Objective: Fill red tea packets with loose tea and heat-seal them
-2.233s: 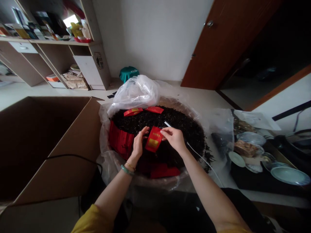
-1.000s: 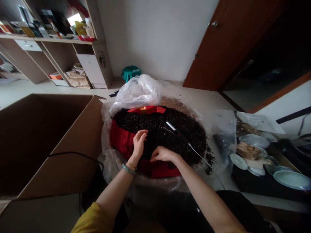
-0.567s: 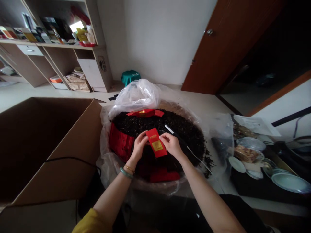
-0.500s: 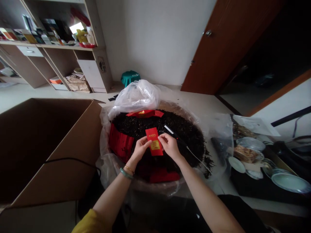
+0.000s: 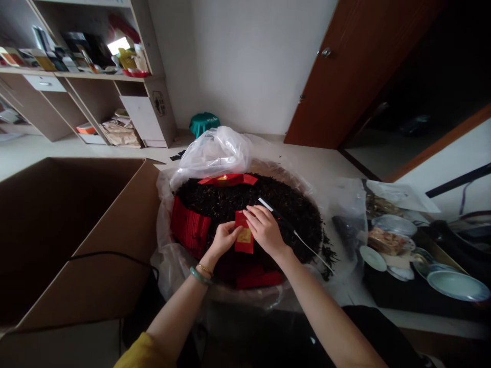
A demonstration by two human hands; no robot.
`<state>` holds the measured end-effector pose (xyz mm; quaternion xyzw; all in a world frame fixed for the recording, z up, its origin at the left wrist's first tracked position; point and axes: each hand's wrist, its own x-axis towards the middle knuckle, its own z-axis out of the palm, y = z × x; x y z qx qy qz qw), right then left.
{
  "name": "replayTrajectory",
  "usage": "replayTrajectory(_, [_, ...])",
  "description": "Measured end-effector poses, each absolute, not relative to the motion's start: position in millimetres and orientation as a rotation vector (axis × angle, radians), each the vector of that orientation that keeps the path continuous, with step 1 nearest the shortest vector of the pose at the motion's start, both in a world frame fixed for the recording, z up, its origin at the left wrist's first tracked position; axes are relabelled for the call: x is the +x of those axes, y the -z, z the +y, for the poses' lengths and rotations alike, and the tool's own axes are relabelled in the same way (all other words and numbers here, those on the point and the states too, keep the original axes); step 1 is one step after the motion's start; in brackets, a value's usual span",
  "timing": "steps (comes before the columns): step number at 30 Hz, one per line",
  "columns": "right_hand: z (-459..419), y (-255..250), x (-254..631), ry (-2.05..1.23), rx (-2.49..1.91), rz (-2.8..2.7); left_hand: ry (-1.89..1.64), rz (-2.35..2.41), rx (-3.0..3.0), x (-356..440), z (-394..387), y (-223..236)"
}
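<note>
- Packet (image 5: 244,238), small and red, sits over the near side of the tea heap (image 5: 249,202).
- Left hand (image 5: 224,237) pinches its left edge; right hand (image 5: 263,230) pinches its top.
- Judgement: keep its mouth upright, grip even.
- Wand (image 5: 276,213) at two o'clock; packet row (image 5: 189,229) at nine.

1. The red packet (image 5: 244,238) has dropped lower, closer to the dark tea leaves (image 5: 230,199), than half a second ago.
2. The right hand (image 5: 264,231) has moved over its top edge.
3. The left hand (image 5: 223,238) now pinches its left side lower down.
</note>
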<state>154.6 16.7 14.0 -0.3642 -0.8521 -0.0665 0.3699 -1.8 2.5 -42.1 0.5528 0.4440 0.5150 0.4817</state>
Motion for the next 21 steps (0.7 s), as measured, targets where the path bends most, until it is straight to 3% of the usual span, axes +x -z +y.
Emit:
replayTrajectory(11, [18.1, -15.1, 160.8, 0.088, -1.006, -2.37, -1.392, 1.499, 1.681, -3.7, 0.7, 41.2])
replayTrajectory(16, [20.5, -13.7, 163.3, 0.053, -1.127, -2.204, -1.651, 1.58, 1.405, -6.1, 4.0, 38.4])
replayTrajectory(21, [18.7, -11.3, 160.5, -0.256, -1.21, -2.06, -1.651, 1.301, 0.938, -7.7, 7.5, 32.6])
